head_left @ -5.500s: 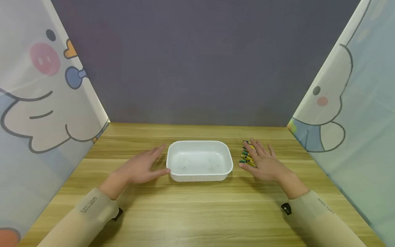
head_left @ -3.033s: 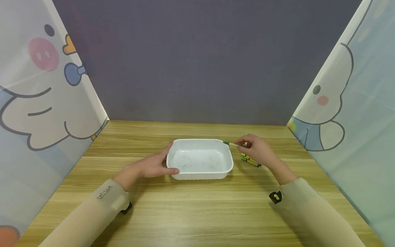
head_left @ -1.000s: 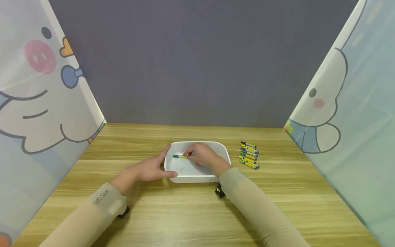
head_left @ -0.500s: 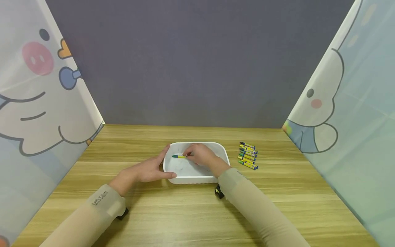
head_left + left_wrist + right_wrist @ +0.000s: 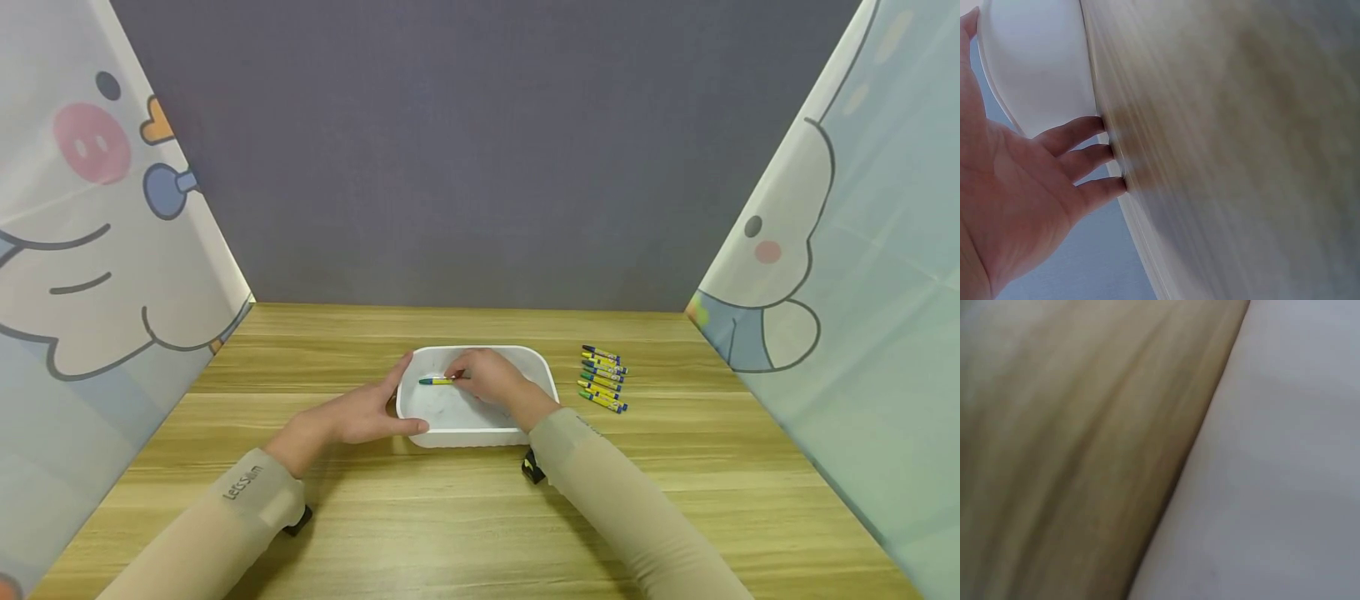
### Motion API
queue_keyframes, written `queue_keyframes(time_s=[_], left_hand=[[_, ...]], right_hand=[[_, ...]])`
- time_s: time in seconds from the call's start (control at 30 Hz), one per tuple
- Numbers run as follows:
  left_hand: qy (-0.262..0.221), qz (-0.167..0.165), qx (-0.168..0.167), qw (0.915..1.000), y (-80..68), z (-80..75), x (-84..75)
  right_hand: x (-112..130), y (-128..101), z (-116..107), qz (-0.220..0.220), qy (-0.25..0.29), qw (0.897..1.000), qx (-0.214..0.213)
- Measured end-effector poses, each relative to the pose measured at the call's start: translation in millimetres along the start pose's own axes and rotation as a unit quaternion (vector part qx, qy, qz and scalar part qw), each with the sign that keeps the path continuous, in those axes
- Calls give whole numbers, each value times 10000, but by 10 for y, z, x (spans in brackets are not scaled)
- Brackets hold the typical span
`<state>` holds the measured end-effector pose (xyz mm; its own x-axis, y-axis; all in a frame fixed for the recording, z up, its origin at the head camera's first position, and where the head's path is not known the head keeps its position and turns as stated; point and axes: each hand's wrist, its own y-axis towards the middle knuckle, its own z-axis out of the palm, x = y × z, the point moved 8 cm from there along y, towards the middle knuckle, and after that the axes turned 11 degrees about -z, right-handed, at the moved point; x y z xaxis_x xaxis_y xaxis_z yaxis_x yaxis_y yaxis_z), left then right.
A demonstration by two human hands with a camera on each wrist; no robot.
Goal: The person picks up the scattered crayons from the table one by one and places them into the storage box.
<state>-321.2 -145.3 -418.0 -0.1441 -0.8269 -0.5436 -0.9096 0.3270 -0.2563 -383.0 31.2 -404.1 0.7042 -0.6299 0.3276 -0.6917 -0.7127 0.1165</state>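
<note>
A white plastic tray [image 5: 480, 438] stands on the table in front of me. My right hand [image 5: 487, 377] reaches into it and pinches a green crayon [image 5: 437, 381] with a yellow wrapper. The crayon lies level, low over the tray floor, its green tip pointing left. My left hand [image 5: 367, 412] spans the tray's left end, thumb at the near corner, fingers stretched along the side. In the left wrist view, three fingertips of the left hand [image 5: 1029, 181] reach down beside the tray wall [image 5: 1041, 69]. The right wrist view has only tray wall [image 5: 1272, 475] and table, no hand.
Several crayons [image 5: 602, 379] in yellow wrappers lie in a column right of the tray. The wood-grain table [image 5: 420, 525] ends at a dark grey back panel [image 5: 465, 150]. Cartoon-printed side walls [image 5: 825, 350] flank it.
The right hand has taken a crayon from the column and brought it left into the tray. The left hand has moved onto the tray's left end. The last half second shows almost no motion.
</note>
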Motion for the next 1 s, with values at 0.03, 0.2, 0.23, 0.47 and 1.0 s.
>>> queue_keyframes(time_s=[0.03, 0.2, 0.23, 0.47, 1.0], left_hand=[[-7, -2, 8, 10000, -4, -1, -1], [2, -31, 22, 10000, -15, -2, 2], [1, -36, 25, 10000, -15, -1, 5], [-41, -23, 52, 10000, -24, 2, 1], [-206, 89, 34, 9997, 0, 2, -7]], right_hand=[[0, 0, 1, 23, 10, 10000, 8], [-25, -2, -2, 251, 409, 9988, -41], [-29, -4, -7, 282, 553, 9980, -72], [27, -62, -185, 127, 1284, 9907, -421], [-853, -1100, -1003, 872, 1269, 9769, -1480]])
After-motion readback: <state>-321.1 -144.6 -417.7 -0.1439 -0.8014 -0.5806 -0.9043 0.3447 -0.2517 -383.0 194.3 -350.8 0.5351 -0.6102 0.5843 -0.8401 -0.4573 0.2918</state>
